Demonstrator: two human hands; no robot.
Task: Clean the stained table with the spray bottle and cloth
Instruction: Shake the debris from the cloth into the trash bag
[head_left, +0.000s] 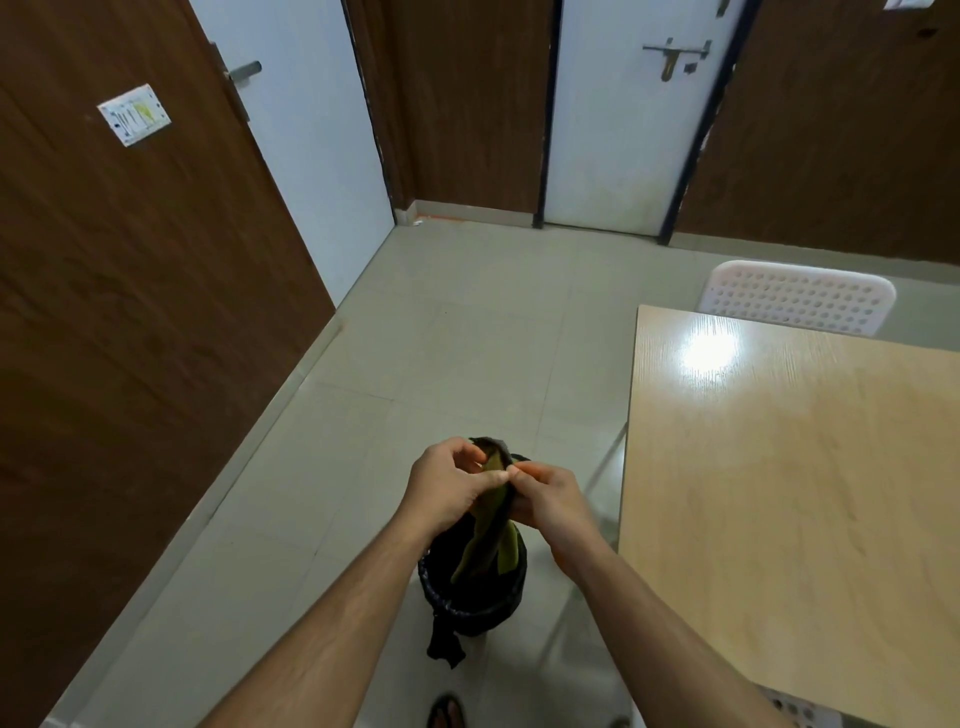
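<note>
Both your left hand (447, 486) and right hand (550, 501) pinch the olive cloth (491, 540) over the lined bin (470, 597); table (779, 493) looks wiped, likely near done.

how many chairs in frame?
2. One white perforated chair at the table's far end; part of another at the bottom edge by its near end. More may sit out of frame.
</note>
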